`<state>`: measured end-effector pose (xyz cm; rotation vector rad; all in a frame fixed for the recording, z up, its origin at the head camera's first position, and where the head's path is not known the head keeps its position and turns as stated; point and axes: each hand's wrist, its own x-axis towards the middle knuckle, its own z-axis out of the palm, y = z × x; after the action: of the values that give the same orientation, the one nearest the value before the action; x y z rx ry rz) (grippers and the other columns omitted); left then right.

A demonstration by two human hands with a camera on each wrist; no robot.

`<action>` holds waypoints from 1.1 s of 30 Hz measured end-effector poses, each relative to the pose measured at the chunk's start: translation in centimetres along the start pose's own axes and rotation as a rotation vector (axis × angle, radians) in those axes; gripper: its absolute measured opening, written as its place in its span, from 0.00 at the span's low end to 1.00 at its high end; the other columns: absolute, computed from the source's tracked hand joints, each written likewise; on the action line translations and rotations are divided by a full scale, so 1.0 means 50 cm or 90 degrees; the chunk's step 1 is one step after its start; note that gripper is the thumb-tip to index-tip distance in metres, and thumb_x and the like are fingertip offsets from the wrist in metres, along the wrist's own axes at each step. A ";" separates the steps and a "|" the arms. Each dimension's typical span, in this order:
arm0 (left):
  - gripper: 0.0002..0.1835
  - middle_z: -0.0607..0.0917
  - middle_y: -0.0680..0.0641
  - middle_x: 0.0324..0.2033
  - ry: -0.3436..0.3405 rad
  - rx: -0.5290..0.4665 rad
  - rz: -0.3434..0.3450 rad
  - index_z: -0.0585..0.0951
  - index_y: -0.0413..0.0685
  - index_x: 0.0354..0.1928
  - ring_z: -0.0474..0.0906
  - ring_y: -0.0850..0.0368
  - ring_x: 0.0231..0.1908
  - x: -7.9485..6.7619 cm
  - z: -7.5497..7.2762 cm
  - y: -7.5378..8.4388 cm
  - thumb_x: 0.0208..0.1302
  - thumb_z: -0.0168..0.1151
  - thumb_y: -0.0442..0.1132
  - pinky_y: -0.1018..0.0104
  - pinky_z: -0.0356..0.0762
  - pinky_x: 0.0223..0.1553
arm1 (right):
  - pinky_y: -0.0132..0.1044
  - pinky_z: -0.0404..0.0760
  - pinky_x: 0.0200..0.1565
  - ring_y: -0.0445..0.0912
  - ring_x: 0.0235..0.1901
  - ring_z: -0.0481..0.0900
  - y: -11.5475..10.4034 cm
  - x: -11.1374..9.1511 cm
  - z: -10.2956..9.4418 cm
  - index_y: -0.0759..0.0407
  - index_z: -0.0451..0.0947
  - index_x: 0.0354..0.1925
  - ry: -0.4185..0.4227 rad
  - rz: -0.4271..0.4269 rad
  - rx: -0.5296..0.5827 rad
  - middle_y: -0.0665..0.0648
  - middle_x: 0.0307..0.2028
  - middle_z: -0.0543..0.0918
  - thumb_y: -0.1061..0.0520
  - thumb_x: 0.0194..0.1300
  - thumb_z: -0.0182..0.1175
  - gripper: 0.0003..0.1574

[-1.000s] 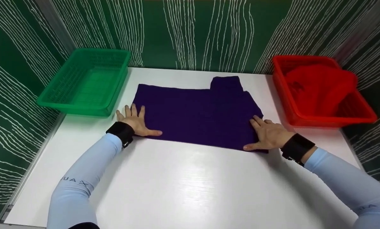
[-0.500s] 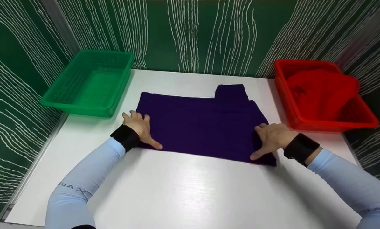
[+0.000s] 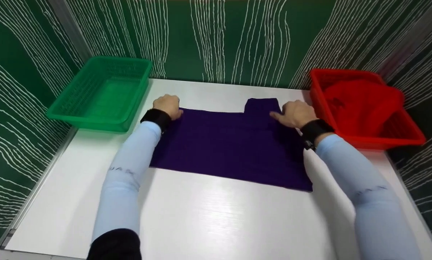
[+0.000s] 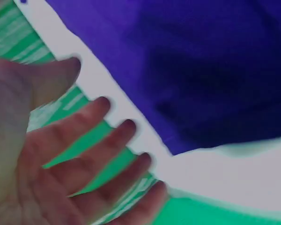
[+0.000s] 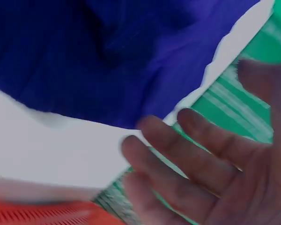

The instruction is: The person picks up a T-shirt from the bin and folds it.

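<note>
A dark purple folded garment lies flat on the white table, with a short sleeve-like piece sticking out at its far edge. My left hand is over its far left corner. At the far right corner, beside the sleeve-like piece, is my right hand. In the left wrist view the left hand's fingers are spread and apart from the purple cloth. The right wrist view shows the right hand's fingers parted and loosely bent, fingertips close to a cloth corner; contact is unclear. Neither hand holds anything.
On the left of the table stands a green plastic basket. A red basket at the right has red cloth in it. Green walls with white wavy lines enclose the back and sides.
Both hands have left the near part of the garment and moved away from me to its far corners. Earlier, the garment shifted slightly toward me in view.
</note>
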<state>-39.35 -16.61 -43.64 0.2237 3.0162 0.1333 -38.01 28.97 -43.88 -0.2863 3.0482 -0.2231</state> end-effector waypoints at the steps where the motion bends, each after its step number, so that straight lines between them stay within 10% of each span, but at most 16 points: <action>1: 0.17 0.86 0.35 0.46 0.012 -0.005 0.001 0.85 0.40 0.48 0.83 0.37 0.47 0.013 0.008 -0.001 0.68 0.65 0.48 0.41 0.82 0.46 | 0.61 0.78 0.37 0.62 0.36 0.81 0.003 0.017 0.009 0.63 0.85 0.39 0.012 0.016 0.016 0.68 0.36 0.84 0.19 0.64 0.51 0.49; 9: 0.35 0.75 0.34 0.61 -0.080 -0.050 -0.045 0.73 0.48 0.70 0.68 0.31 0.62 0.055 0.053 -0.008 0.61 0.71 0.44 0.33 0.73 0.55 | 0.62 0.78 0.48 0.67 0.43 0.81 0.020 0.109 0.069 0.73 0.79 0.47 -0.033 0.109 0.072 0.76 0.44 0.82 0.24 0.71 0.47 0.51; 16: 0.32 0.74 0.33 0.60 -0.131 -0.055 -0.023 0.75 0.44 0.66 0.68 0.30 0.61 0.057 0.031 -0.011 0.63 0.72 0.47 0.34 0.72 0.57 | 0.67 0.69 0.61 0.73 0.60 0.68 0.026 0.134 0.071 0.72 0.62 0.70 -0.129 0.123 0.106 0.80 0.63 0.62 0.33 0.69 0.59 0.53; 23: 0.21 0.84 0.36 0.53 -0.119 -0.057 -0.017 0.84 0.42 0.52 0.72 0.34 0.56 0.053 0.010 -0.014 0.61 0.73 0.46 0.39 0.75 0.54 | 0.58 0.71 0.60 0.64 0.54 0.73 0.010 0.153 0.066 0.68 0.74 0.51 -0.074 0.047 0.213 0.72 0.55 0.76 0.54 0.63 0.67 0.24; 33: 0.11 0.86 0.41 0.39 -0.070 -0.075 0.032 0.85 0.44 0.35 0.79 0.43 0.41 0.065 0.023 -0.034 0.55 0.70 0.43 0.48 0.80 0.39 | 0.55 0.73 0.61 0.61 0.59 0.77 0.008 0.146 0.073 0.65 0.85 0.55 0.041 -0.006 0.344 0.68 0.58 0.82 0.60 0.68 0.58 0.20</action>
<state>-42.62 -17.68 -45.29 0.2864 2.8827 0.2928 -44.95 27.45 -47.95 -0.2547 2.8938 -1.0436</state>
